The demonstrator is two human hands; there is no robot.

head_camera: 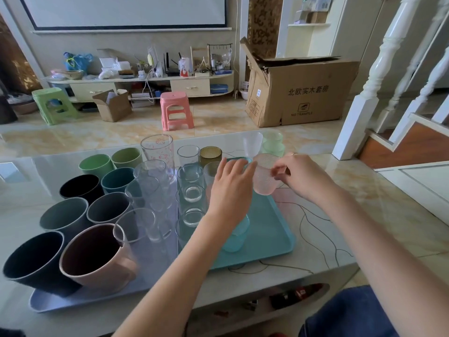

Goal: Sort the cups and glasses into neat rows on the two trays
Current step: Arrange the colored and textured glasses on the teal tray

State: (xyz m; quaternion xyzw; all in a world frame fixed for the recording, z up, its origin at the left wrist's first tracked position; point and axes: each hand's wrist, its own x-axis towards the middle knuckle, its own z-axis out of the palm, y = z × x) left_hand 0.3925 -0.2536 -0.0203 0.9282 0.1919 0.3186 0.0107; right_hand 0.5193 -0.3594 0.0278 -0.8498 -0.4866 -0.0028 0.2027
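Observation:
My right hand (300, 175) pinches the rim of a pink textured glass (263, 177), held just above the teal tray (269, 229). My left hand (230, 188) hovers over that tray with fingers spread, touching the pink glass's left side. Under the left wrist stands a light blue glass (237, 235). Clear glasses (192, 190) fill the teal tray's left column, with amber glasses (211, 154) at the back. The lilac tray (48, 304) on the left carries several coloured plastic cups (97, 256) and tall clear glasses (155, 181).
Pale green glasses (273, 143) and a clear cup (252, 143) stand on the table behind the teal tray. The marble table (340, 215) has bare surface at the right. A pink stool (176, 110) and a cardboard box (301, 91) sit on the floor beyond.

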